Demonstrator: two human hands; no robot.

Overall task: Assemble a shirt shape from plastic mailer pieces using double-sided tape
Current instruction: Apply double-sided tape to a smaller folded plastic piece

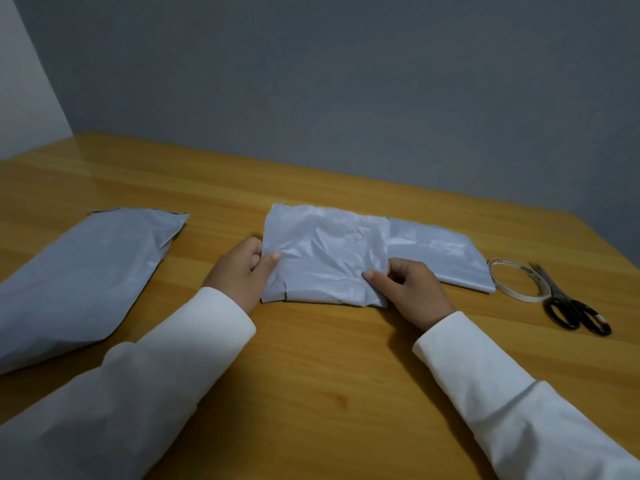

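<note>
A crumpled grey square mailer piece (325, 251) lies in the middle of the wooden table (311, 358). My left hand (239, 271) pinches its left edge, thumb on top. My right hand (412, 289) pinches its lower right corner. A second grey mailer piece (440, 251) lies to the right, partly tucked under the square one. A large grey mailer piece (83, 275) lies flat at the far left. A roll of double-sided tape (519, 279) rests to the right of the pieces.
Black scissors (571, 303) lie at the right next to the tape roll, near the table's right edge. A grey wall stands behind the table. My white sleeves (512, 393) cover both forearms over the near part of the table.
</note>
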